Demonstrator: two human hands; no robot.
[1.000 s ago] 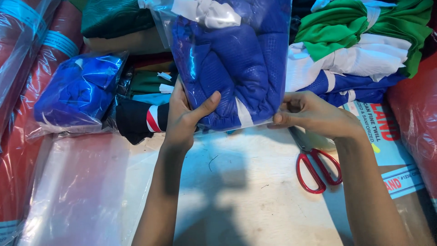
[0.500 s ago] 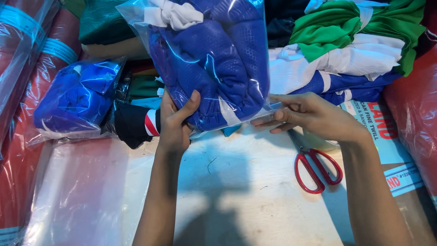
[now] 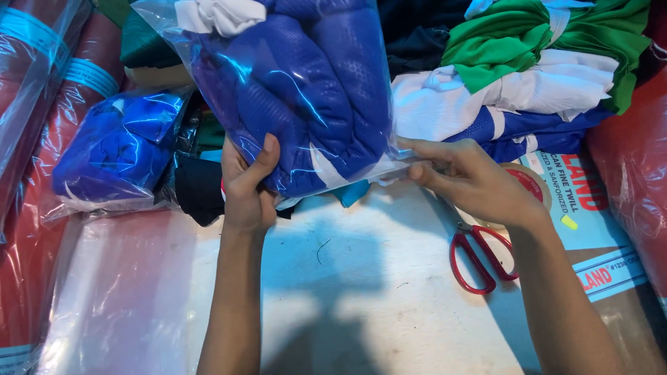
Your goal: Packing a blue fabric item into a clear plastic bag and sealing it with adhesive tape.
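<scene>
Above the white desk (image 3: 361, 292), a clear plastic bag (image 3: 299, 90) with a folded blue garment inside is held up by both hands. Left hand (image 3: 246, 187) grips the lower left side of this bag, with the thumb pressed on the front and the other fingers hidden behind it. Right hand (image 3: 472, 180) pinches the lower right corner of the bag, where the plastic edge is folded, between the thumb and the fingertips.

To the left of the bag lies a second bagged blue garment (image 3: 118, 153), resting near red packages (image 3: 42, 104). To the right of the bag there is a pile of loose clothes in green, white and blue (image 3: 542, 76). Below the right hand, red scissors (image 3: 479, 257) lie on the desk, closed, just beside a printed cardboard sheet (image 3: 590, 229). A roll of tape (image 3: 531, 184) is partly hidden behind the right hand.
</scene>
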